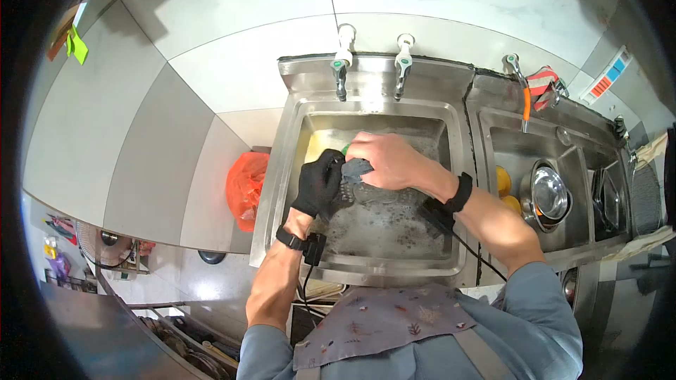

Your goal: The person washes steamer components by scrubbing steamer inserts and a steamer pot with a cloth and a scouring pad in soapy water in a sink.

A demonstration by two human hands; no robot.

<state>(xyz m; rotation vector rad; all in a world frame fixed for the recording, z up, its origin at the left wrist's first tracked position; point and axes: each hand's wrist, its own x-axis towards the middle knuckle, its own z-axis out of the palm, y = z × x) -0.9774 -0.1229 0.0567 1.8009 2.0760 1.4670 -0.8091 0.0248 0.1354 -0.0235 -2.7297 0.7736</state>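
Over the soapy sink [270, 229], my left hand [320, 181] wears a black glove and is closed, its fingers turned in toward the right hand. What lies inside those fingers is hidden. My right hand [384, 160] is bare and pinches a dark grey, crumpled, cloth-like piece [357, 169] right beside the gloved fingers. A bit of something green [346, 148] peeks out behind the right hand. Murky, foamy water [384, 229] lies below both hands, with a perforated metal piece partly showing under them.
Two taps [341, 70] [402, 70] stand at the sink's back. Steel bowls [549, 193] and yellow items [503, 181] sit in the right-hand basin. An orange-red plastic bag [246, 186] is left of the sink. Wrist devices trail black cables near my forearms.
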